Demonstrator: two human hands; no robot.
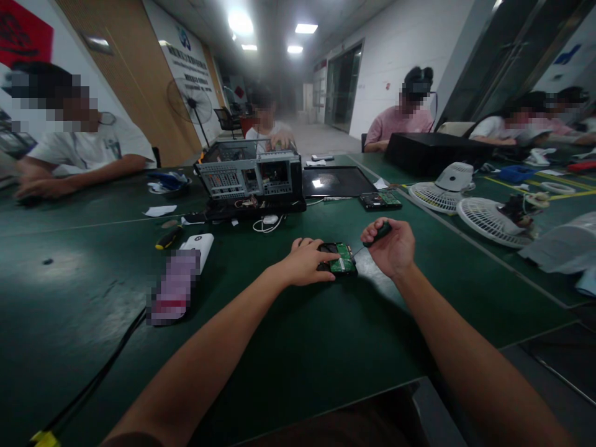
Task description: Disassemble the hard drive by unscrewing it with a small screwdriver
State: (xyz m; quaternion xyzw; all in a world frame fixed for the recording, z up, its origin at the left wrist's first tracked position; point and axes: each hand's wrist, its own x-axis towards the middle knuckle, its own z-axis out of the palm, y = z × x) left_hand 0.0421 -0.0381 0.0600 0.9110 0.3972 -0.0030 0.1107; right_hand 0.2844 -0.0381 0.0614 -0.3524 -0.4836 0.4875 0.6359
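Note:
A small hard drive [344,266] lies on the green table with its green circuit board facing up. My left hand [305,261] holds it from the left side, index finger stretched over the board and thumb at the near edge. In my right hand [393,245] is a screwdriver [382,232], its dark handle wrapped by the fingers. The thin shaft slants down left to the drive's right edge. Whether the tip sits in a screw is too small to tell.
An opened computer case [251,177] stands ahead, beside a black panel [338,181]. Another drive [380,200] lies beyond my right hand. Fan parts [493,220] are at right. At left are a yellow-black screwdriver [169,237] and a power bank [201,248]. Several people sit around.

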